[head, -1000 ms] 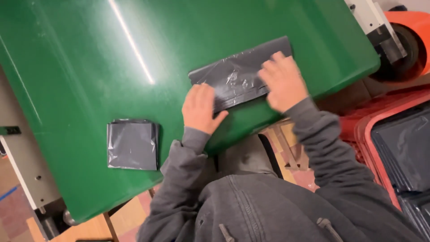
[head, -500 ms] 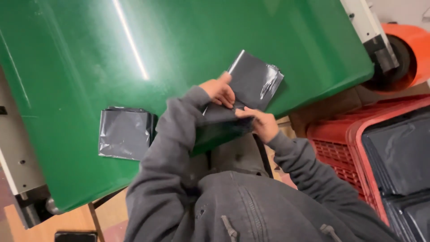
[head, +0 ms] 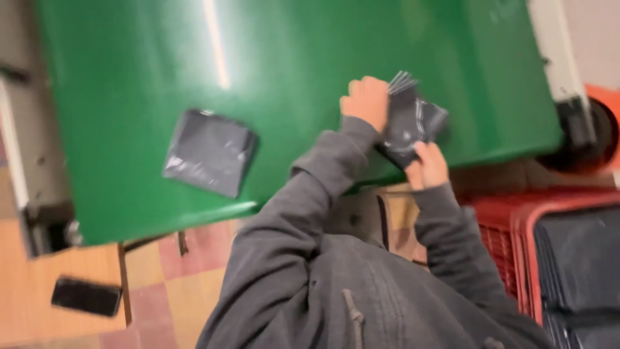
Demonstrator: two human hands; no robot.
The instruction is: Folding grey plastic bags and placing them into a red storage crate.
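Compared with half a second ago, the dark plastic bag (head: pixel 413 123) is folded into a smaller packet. It is pinched between the two hands near the table's edge: the left hand (head: pixel 366 101) is closed on its upper side, the right hand (head: pixel 427 166) grips its lower corner. A second folded bag (head: pixel 208 150) is seen well apart on the green table (head: pixel 129 77). A red crate (head: pixel 510 226) stands beside, and a black phone (head: pixel 86 296) lies on a wooden surface.
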